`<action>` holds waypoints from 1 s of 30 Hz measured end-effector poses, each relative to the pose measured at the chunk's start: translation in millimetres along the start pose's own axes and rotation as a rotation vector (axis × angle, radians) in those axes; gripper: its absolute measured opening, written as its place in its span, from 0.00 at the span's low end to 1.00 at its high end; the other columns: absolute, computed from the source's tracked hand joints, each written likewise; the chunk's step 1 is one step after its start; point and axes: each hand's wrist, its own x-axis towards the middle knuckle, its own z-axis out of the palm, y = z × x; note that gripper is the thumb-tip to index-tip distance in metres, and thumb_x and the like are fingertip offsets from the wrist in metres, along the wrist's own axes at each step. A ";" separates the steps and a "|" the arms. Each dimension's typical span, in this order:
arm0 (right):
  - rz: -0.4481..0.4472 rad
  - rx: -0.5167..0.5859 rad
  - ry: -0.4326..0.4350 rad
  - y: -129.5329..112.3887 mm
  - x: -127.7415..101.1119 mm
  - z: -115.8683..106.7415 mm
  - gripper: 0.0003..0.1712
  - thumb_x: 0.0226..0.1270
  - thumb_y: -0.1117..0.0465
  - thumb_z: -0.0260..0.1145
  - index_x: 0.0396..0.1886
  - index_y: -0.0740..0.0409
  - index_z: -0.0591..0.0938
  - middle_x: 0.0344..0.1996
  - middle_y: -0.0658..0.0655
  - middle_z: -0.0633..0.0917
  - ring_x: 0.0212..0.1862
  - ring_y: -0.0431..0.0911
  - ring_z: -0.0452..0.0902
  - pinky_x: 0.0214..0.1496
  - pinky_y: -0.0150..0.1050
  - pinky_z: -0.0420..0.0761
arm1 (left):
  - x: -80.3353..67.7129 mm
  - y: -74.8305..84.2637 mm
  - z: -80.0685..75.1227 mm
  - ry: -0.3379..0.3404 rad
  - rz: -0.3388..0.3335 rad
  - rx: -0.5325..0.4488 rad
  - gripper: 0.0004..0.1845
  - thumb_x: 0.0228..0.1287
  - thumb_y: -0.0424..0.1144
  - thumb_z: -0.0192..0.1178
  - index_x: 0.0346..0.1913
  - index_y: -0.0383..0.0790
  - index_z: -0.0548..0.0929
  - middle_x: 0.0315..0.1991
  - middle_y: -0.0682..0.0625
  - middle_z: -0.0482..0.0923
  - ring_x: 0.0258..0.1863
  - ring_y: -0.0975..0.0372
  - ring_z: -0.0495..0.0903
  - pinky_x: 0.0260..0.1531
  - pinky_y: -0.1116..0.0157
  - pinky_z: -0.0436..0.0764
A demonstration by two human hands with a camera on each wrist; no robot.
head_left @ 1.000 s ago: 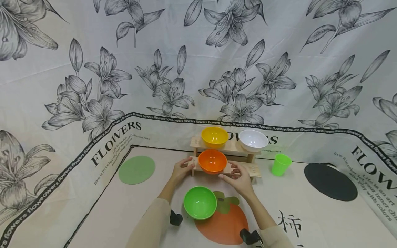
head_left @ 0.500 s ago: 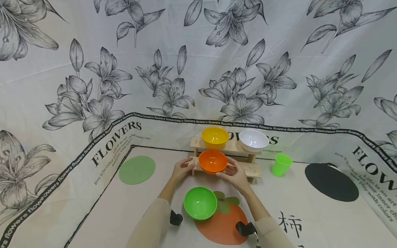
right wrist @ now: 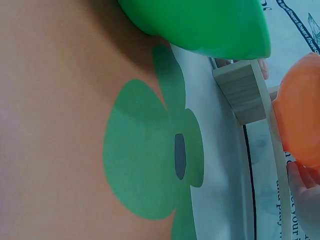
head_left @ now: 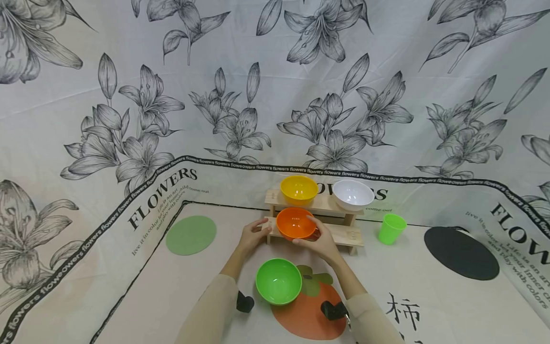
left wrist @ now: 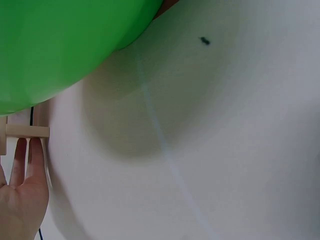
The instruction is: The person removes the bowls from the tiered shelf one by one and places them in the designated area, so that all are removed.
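An orange bowl [head_left: 295,223] sits on the lower step of a two-step wooden stand [head_left: 333,234]. My right hand [head_left: 320,241] holds this bowl from its right, with the index finger at the rim and the thumb low at the front. At the stand's left end, my left hand [head_left: 253,237] grips the lower step, its fingers [left wrist: 34,162] reaching the board's edge in the left wrist view. Between my forearms a green bowl [head_left: 279,282] stands on the cloth. It fills the upper left of the left wrist view.
On the upper step stand a yellow bowl [head_left: 299,190] and a white bowl [head_left: 353,195]. A green cup [head_left: 392,229] is right of the stand. The cloth bears a printed persimmon [head_left: 313,315], a green oval [head_left: 191,235] and a black oval [head_left: 461,253]. Flowered fabric [head_left: 240,119] hangs behind.
My right hand has moved left from beside the orange bowl and now takes hold of its right side. The left hand and the bowls stay in place.
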 end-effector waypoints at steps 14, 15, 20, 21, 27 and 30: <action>0.012 -0.018 0.034 12.9 7.0 2.9 0.52 0.48 0.66 0.75 0.70 0.69 0.56 0.66 0.71 0.64 0.62 0.62 0.65 0.65 0.53 0.69 | -0.8 -0.4 -0.1 -0.012 -0.009 -0.019 0.25 0.59 0.36 0.65 0.60 0.33 0.75 0.52 0.33 0.76 0.48 0.53 0.78 0.48 0.62 0.81; 0.008 -0.012 0.036 17.0 8.7 2.9 0.53 0.48 0.66 0.75 0.70 0.69 0.57 0.66 0.71 0.64 0.62 0.62 0.65 0.65 0.52 0.69 | -1.0 0.0 -0.1 -0.011 -0.010 -0.015 0.25 0.59 0.37 0.65 0.60 0.33 0.75 0.52 0.33 0.76 0.49 0.53 0.78 0.48 0.62 0.81; -0.019 -0.004 0.044 34.6 13.6 2.4 0.53 0.47 0.64 0.77 0.71 0.64 0.58 0.65 0.67 0.66 0.62 0.59 0.67 0.64 0.50 0.71 | -1.9 1.9 0.3 -0.008 -0.005 -0.014 0.25 0.59 0.37 0.65 0.60 0.33 0.75 0.52 0.33 0.76 0.48 0.54 0.78 0.49 0.62 0.81; -0.024 -0.002 0.045 35.7 13.4 2.2 0.53 0.47 0.64 0.77 0.71 0.63 0.58 0.65 0.67 0.67 0.63 0.59 0.67 0.65 0.50 0.71 | -1.9 2.0 0.4 -0.007 -0.006 -0.018 0.25 0.59 0.37 0.65 0.60 0.33 0.75 0.52 0.33 0.77 0.47 0.54 0.78 0.49 0.62 0.81; -0.017 -0.017 0.042 37.2 8.7 0.6 0.53 0.47 0.62 0.77 0.71 0.62 0.58 0.66 0.65 0.67 0.63 0.58 0.65 0.66 0.49 0.69 | -1.4 0.6 0.7 -0.004 -0.006 -0.032 0.25 0.60 0.35 0.64 0.59 0.31 0.75 0.51 0.33 0.77 0.45 0.57 0.79 0.48 0.62 0.82; -0.017 -0.011 0.028 37.6 7.0 -0.4 0.53 0.48 0.64 0.76 0.72 0.63 0.57 0.67 0.66 0.65 0.63 0.58 0.66 0.65 0.48 0.70 | -0.9 0.6 0.1 -0.006 -0.010 -0.044 0.24 0.60 0.35 0.64 0.59 0.32 0.75 0.50 0.33 0.77 0.44 0.57 0.79 0.47 0.62 0.82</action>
